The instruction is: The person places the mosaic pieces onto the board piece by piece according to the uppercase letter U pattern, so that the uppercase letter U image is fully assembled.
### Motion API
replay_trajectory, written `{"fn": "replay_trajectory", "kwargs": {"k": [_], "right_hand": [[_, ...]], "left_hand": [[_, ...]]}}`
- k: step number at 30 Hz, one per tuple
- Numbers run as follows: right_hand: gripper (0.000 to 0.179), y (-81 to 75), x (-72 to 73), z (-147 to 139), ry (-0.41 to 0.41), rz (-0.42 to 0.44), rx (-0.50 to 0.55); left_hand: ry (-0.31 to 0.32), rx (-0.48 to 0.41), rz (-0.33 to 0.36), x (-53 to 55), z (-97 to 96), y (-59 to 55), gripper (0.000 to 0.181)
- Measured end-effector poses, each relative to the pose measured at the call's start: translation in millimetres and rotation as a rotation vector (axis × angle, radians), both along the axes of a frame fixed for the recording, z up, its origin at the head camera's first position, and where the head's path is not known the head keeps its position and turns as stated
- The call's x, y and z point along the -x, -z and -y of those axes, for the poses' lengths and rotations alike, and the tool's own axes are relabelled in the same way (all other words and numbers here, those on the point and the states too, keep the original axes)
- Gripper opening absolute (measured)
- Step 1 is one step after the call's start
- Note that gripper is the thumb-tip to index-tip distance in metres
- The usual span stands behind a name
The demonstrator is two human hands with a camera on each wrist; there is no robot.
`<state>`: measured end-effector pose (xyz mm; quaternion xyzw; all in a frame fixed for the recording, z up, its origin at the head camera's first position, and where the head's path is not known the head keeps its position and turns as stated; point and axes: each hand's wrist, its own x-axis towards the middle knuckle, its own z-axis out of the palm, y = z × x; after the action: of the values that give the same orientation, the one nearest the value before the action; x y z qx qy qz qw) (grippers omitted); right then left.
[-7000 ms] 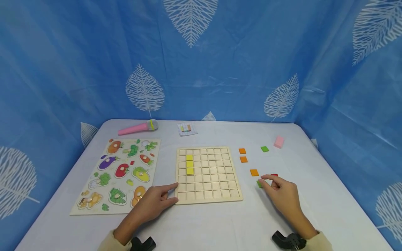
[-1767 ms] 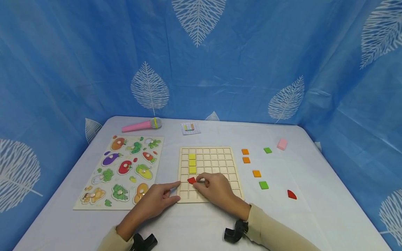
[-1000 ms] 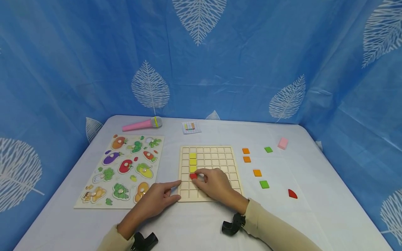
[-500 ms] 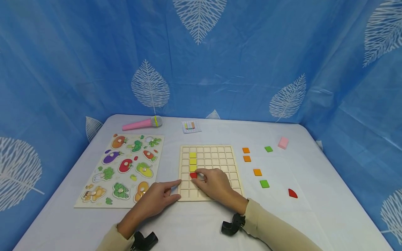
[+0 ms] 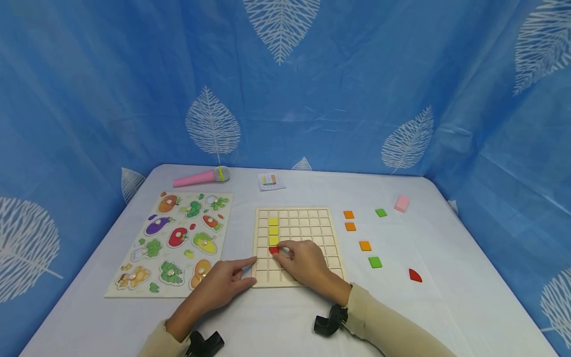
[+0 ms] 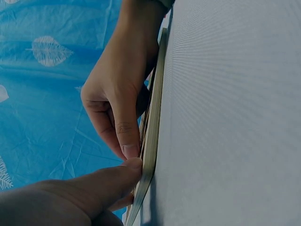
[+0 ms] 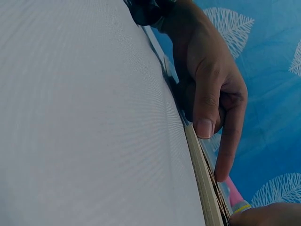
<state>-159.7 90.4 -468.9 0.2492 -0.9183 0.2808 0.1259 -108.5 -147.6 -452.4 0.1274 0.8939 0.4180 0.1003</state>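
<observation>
White tabletop | vegetable puzzle board: left of wooden grid board | left hand: thumb and index finger extended against the wooden grid board's left edge | right hand: pinching red piece | yellow squares: three, one column | red piece: on the grid, at that column's near end

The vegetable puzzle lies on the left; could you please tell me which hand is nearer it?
The left hand is nearer: in the head view it overlaps the near right corner of the vegetable puzzle. The right hand is farther right, over the grid board.
</observation>
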Motion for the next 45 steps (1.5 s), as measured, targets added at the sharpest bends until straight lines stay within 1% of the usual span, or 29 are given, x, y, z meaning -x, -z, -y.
{"fn": "replay_trajectory", "kwargs": {"k": [9,14,18,22,28,32,37,39,45], "right_hand": [[0.023,-0.7,-1.1,1,0.007,0.01,0.005],[0.023,0.0,-2.3,1,0.012,0.008,0.014],[0.024,-0.5,-3.4,0,0.016,0.006,0.047],[0.022,-1.6,-4.6,-5,0.022,-0.017,0.098],[0.021,-2.6,-7.9,-21,0.049,-0.043,0.126],[0.021,-4.3,-11.1,-32,0.05,-0.055,0.142],[0.018,-3.4,-15.3,-48,0.059,-0.051,0.162],[0.018,-1.8,-17.0,-56,0.056,-0.055,0.168],[0.018,3.3,-25.5,-85,0.03,-0.109,0.18]], "left_hand": [[-0.002,0.011,-0.002,-1.1,0.6,1.5,0.05],[0.003,0.001,-0.005,-2.3,0.5,1.1,0.05],[0.007,-0.002,-0.011,-3.1,1.0,0.7,0.051],[0.006,0.004,-0.01,-2.0,0.9,1.1,0.05],[-0.001,0.019,-0.013,-0.5,-0.9,2.0,0.049],[-0.011,0.031,-0.011,-0.9,-1.1,1.6,0.049],[-0.016,0.025,0.0,-1.8,-0.4,0.7,0.049],[-0.011,0.02,-0.001,-2.0,-0.1,1.1,0.049],[-0.001,0.021,-0.008,-0.4,1.4,2.0,0.049]]}}
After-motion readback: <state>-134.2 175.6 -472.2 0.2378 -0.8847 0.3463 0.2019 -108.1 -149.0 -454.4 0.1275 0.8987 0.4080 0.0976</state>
